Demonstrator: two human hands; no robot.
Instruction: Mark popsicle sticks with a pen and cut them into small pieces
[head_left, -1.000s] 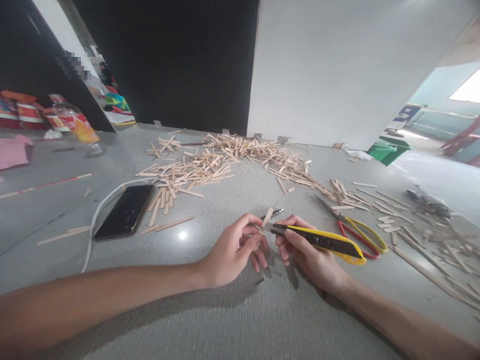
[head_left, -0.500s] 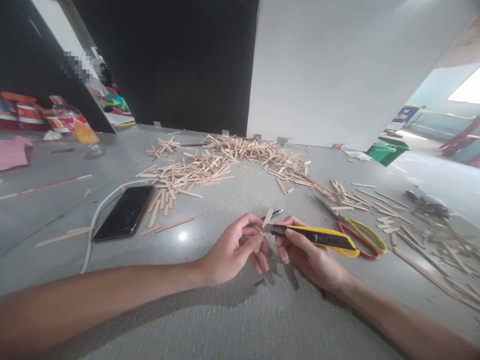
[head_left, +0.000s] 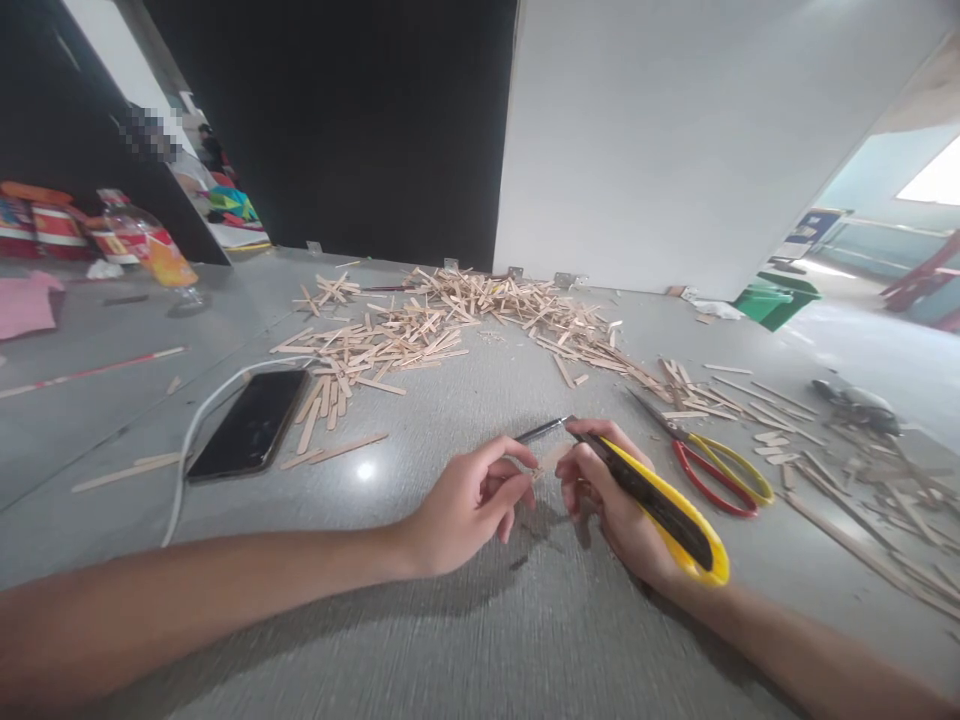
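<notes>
Between its thumb and fingertips, my left hand [head_left: 474, 498] pinches a short flat wooden stick [head_left: 553, 460], blurred at its right end. My right hand [head_left: 611, 495] is closed around a yellow and black utility knife [head_left: 664, 505], whose handle points down toward my wrist. The knife's tip lies by my index finger, and its blade is hard to make out. Just past my fingers a dark pen [head_left: 538, 431] lies on the grey table [head_left: 480, 640]. Scissors [head_left: 716, 480] with red and yellow handles rest to the right of my right hand.
A heap of wooden sticks [head_left: 405, 340] spreads across the back, with more sticks [head_left: 776, 410] at the right. A phone [head_left: 247, 425] and a white cable [head_left: 187, 440] lie left. Farther off stand a bottle [head_left: 165, 255] and black and white panels [head_left: 615, 140].
My right hand has turned the utility knife from nearly level to a steep slant, taking its tip away from the stick. The stick has tilted over to the right in my left hand.
</notes>
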